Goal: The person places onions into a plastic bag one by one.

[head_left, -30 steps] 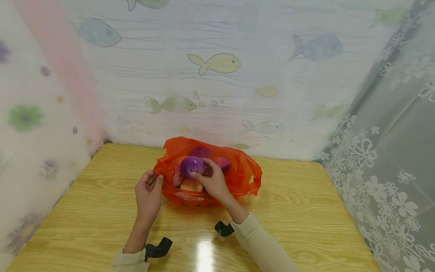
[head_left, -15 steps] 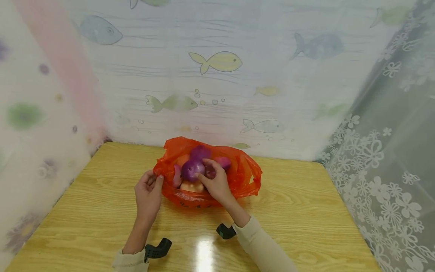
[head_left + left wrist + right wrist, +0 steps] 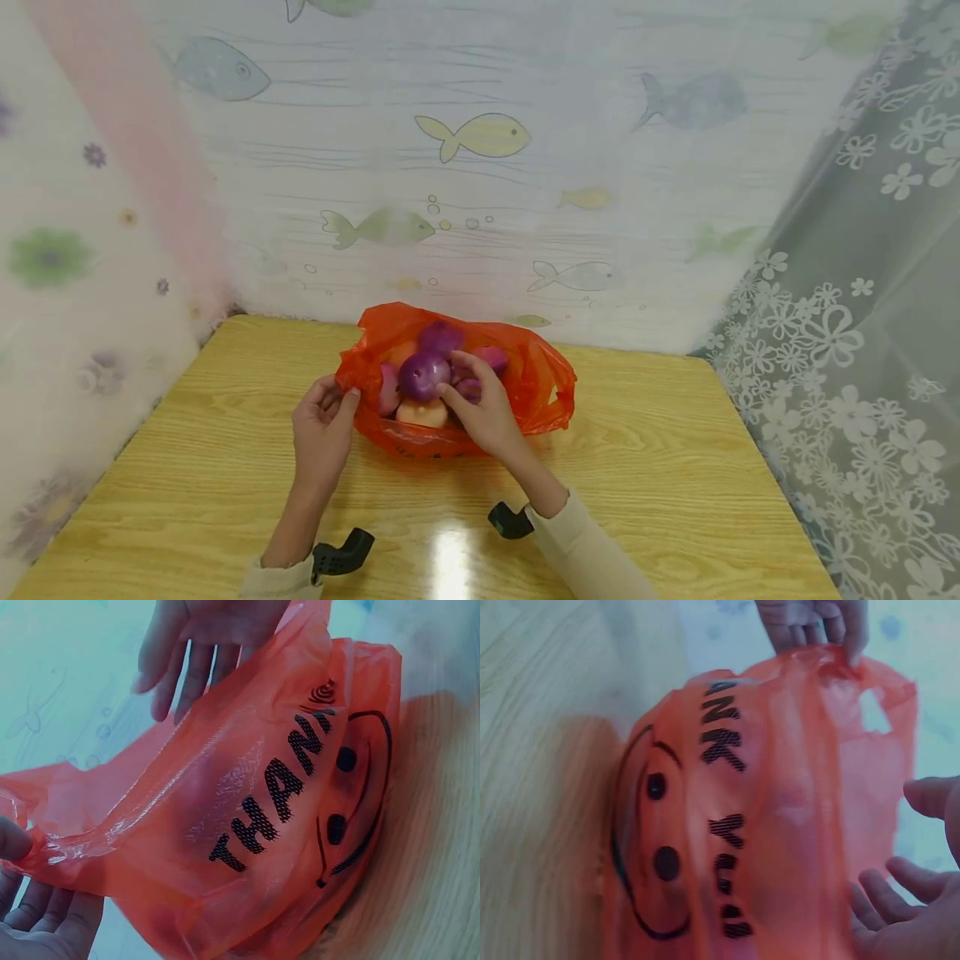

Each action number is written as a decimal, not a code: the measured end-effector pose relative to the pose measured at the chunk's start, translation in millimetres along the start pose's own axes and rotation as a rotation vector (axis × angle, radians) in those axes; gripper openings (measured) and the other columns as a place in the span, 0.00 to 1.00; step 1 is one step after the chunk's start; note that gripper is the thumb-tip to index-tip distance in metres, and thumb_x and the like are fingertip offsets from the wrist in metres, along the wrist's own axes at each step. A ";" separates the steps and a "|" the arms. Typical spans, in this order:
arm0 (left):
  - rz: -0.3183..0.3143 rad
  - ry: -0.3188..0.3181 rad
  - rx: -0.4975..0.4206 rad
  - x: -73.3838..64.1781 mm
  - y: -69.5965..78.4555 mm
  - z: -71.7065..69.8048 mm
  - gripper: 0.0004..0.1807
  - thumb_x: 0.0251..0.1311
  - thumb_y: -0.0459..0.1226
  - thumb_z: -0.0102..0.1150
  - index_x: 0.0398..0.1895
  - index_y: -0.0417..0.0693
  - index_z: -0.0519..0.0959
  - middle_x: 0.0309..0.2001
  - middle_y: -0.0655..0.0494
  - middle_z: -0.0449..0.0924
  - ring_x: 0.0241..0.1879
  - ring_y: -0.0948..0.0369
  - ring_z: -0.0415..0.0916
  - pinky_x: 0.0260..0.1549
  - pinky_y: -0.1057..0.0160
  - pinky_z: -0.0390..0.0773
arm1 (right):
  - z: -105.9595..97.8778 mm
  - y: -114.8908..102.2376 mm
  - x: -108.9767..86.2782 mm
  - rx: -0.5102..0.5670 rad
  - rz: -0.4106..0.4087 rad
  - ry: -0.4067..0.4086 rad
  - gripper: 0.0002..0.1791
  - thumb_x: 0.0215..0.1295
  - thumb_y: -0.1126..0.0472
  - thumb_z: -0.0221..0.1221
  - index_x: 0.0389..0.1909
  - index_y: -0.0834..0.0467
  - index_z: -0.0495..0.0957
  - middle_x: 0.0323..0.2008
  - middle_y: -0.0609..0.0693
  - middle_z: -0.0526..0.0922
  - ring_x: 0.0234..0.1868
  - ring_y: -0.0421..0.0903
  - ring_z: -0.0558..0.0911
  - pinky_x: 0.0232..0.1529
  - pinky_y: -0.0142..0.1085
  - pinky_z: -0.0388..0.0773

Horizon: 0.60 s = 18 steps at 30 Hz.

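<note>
A red plastic bag [image 3: 536, 375] lies with its mouth spread wide on the table. My left hand [image 3: 322, 429] pinches the bag's left edge between thumb and fingers. Inside the bag, a glossy purple round thing with a small dark dimple [image 3: 422, 377] rests on top of others. My right hand [image 3: 487, 408] is over the bag's opening, thumb and forefinger apart, their tips right at the purple round thing's right side. Around it are a pale peach-coloured piece [image 3: 422, 414], a pink piece [image 3: 389, 390], another purple one [image 3: 441, 337] and a magenta one [image 3: 491, 358]. In the right wrist view, the right fingers [image 3: 900, 900] look loosely spread.
The bag rests on a wood-grain table [image 3: 637, 467] near its back edge. Behind stands a wall covering with printed fish [image 3: 491, 136]; a lace curtain [image 3: 832, 433] hangs at the right. Black wrist-worn devices [image 3: 343, 552] jut from both sleeves.
The purple round thing has turned and settled lower among the others. My right thumb and fingers have eased off it, and the hand has drawn slightly right. My left hand keeps its pinch on the bag.
</note>
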<state>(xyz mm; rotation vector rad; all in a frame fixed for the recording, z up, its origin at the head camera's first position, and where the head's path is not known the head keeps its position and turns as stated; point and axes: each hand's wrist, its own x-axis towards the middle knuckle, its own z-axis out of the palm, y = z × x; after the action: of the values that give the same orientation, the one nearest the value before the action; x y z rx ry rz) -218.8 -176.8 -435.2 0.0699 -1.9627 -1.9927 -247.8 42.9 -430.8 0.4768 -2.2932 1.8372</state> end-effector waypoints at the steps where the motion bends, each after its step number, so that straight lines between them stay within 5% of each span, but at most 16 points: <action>1: -0.007 -0.004 0.005 0.2 1.5 -0.5 0.13 0.73 0.32 0.55 0.55 0.36 0.77 0.43 0.68 0.82 0.45 0.67 0.81 0.48 0.77 0.79 | -2.3 -3.7 -2.2 -0.015 0.001 -0.015 0.27 0.70 0.65 0.63 0.68 0.66 0.70 0.63 0.64 0.75 0.57 0.65 0.77 0.62 0.55 0.77; 11: -0.027 -0.048 0.052 1.1 11.6 -4.7 0.14 0.73 0.32 0.55 0.57 0.35 0.76 0.46 0.64 0.80 0.46 0.68 0.80 0.47 0.77 0.79 | -38.5 -32.8 -24.9 -0.140 -0.076 -0.013 0.26 0.72 0.59 0.62 0.69 0.52 0.71 0.63 0.49 0.77 0.63 0.48 0.76 0.65 0.46 0.75; 18: 0.057 -0.263 0.175 1.2 13.3 -26.2 0.21 0.71 0.35 0.61 0.62 0.38 0.71 0.54 0.50 0.77 0.49 0.70 0.78 0.48 0.77 0.79 | -70.9 -32.1 -40.7 -0.138 -0.174 0.110 0.26 0.72 0.65 0.60 0.70 0.57 0.70 0.66 0.52 0.76 0.67 0.56 0.73 0.68 0.33 0.70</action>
<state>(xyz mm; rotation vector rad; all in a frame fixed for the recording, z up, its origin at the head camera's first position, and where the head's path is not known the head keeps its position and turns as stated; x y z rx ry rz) -210.1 -202.2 -423.0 -0.2140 -2.2709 -1.8696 -203.6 111.4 -398.2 0.5218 -2.2109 1.5734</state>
